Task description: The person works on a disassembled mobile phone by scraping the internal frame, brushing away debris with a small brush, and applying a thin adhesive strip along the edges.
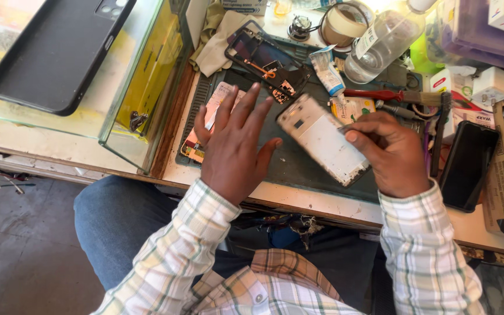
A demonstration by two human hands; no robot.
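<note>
My right hand [389, 153] grips the lower right end of a white phone body [322, 139], which lies tilted on the dark work mat [290, 169]. My left hand [234, 146] hovers flat beside the phone's left side, fingers spread, holding nothing; whether it touches the mat is unclear. Under its fingers lies a pale phone panel with a circuit strip [208, 119]. A black phone frame with orange flex parts [263, 61] rests just beyond the fingertips.
A black phone case [53, 52] lies on a glass counter at the left. A dark phone [466, 166] sits at the right. A red-handled tool [380, 94], a clear bottle [380, 44], a tape roll [342, 23] and small boxes crowd the back.
</note>
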